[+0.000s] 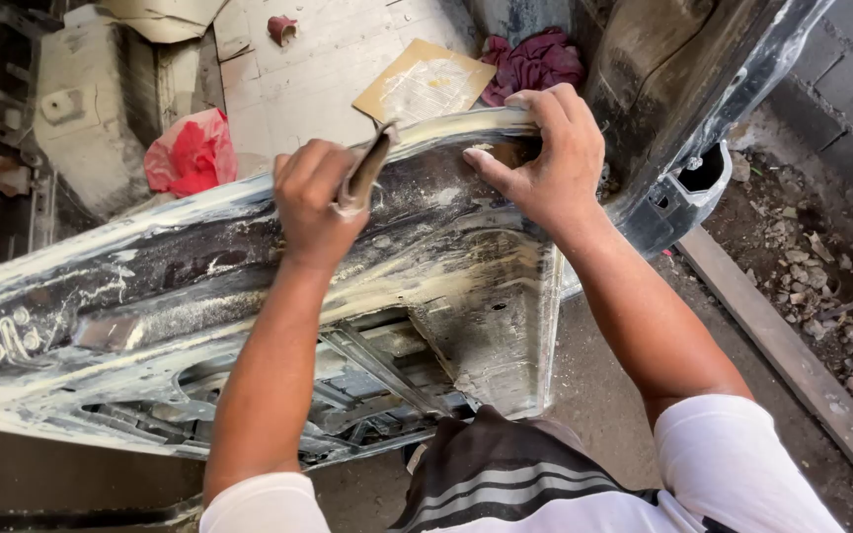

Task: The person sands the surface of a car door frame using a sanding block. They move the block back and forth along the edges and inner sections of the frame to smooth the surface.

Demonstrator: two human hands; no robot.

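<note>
A dark car door panel [150,286], streaked with pale filler and sanding dust, lies across the view in front of me. My left hand [316,202] is closed around a folded piece of sandpaper [365,173] and presses it against the panel's upper edge. My right hand [545,158] grips that same upper edge a little to the right, thumb on the near face and fingers curled over the top. Both forearms reach out from white sleeves.
A red rag [192,153] lies beyond the panel at left, a maroon cloth [535,61] and a tan cardboard sheet [425,84] at the back. Another dark body part [688,118] stands at right. A wooden plank [792,360] and rubble lie on the ground at right.
</note>
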